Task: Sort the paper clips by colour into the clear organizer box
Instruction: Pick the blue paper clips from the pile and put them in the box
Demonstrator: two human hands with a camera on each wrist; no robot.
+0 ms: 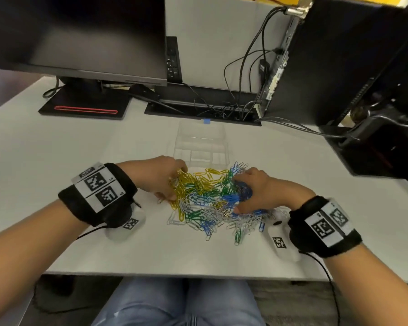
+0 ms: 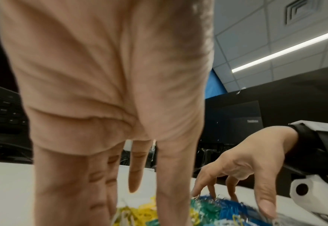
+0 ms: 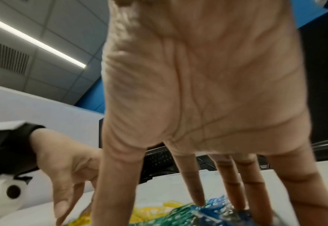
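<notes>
Clear organizer box [image 1: 201, 147] sits mid-frame, w/ the paper clip pile [image 1: 207, 201] just below it. Left hand [image 1: 161, 178] and right hand [image 1: 252, 189]: fingers spread, raking clips, gripping nothing afaict. Clips are light, slippery, tangle-prone imo; pinch one by its loop.

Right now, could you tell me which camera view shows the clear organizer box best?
The head view: the clear organizer box sits whole beyond the paper clips, its compartments visible. Neither wrist view plainly shows it; hands and clips fill both.

On the desk [image 1: 57, 149], the paper clip pile [image 1: 210, 201] lies just before the organizer box [image 1: 201, 147] (monitor [image 1: 80, 36] behind-left of it), with 2 hands flanking the pile: left hand [image 1: 160, 177], right hand [image 1: 257, 189].
</notes>
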